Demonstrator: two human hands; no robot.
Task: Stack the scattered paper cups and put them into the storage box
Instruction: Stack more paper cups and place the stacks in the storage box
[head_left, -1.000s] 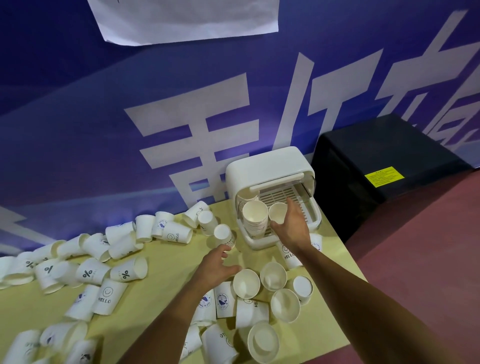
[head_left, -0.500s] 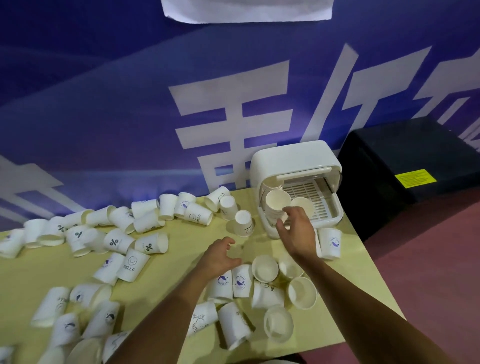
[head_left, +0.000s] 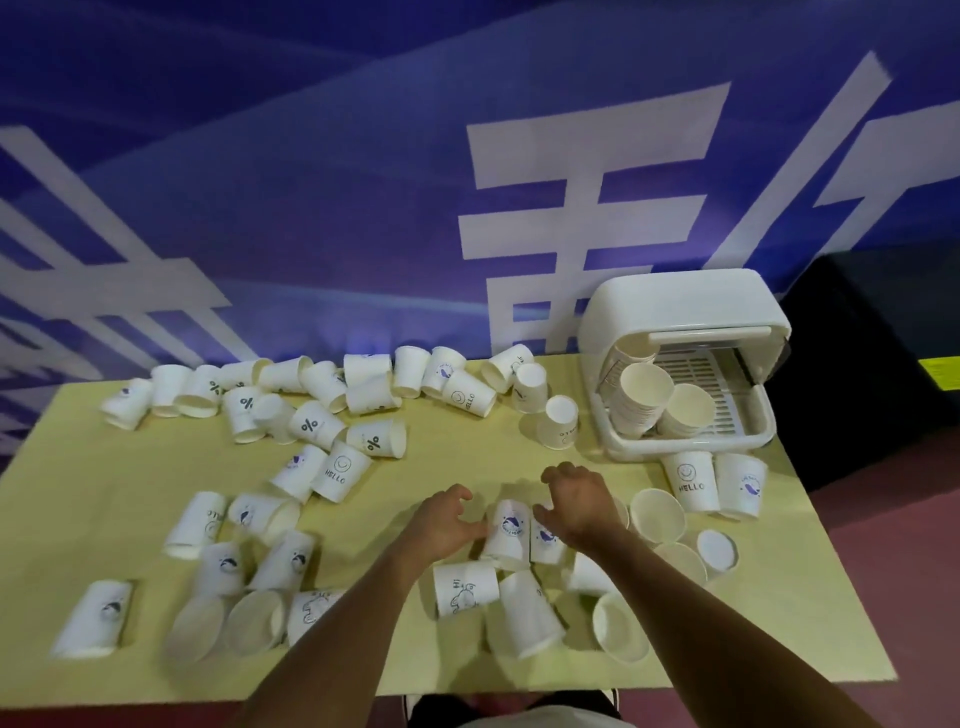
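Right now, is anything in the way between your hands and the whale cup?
No, nothing visible. The whale cup sits in the gap between the left hand and the right hand, with another printed cup close beside it.

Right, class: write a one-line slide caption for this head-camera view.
The left hand and right hand flank a whale-print cup amid scattered cups; two stacks sit in the open storage box.
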